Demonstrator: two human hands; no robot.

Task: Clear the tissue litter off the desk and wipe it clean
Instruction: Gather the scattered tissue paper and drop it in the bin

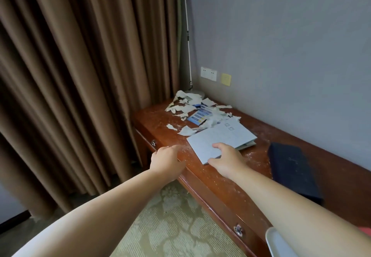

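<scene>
A reddish wooden desk (220, 178) stands against a grey wall (281, 35), its far left corner next to brown curtains (80, 66). The tissue litter (187, 104) lies heaped toward that far left corner: torn white scraps spread from the lamp base (197, 92) at the back down toward the middle of the tabletop, with blue and white cards (197, 117) partly buried among them. Fine white specks dot much of the tabletop. A pale grey folder (220, 138) lies flat near the front edge, its far corner touching the nearest scraps. The right hand (225, 158) grips the folder's near corner, fingers curled on top of the cover and thumb at its edge. The left hand (167, 160) hovers at the front edge of the desk, just left of the folder, fingers loosely bent and holding nothing. A dark navy box (293, 168) rests further right on the tabletop, apart from the folder. Below the front edge, two drawers show metal knobs (238, 230). Patterned carpet (170, 216) covers the floor.
</scene>
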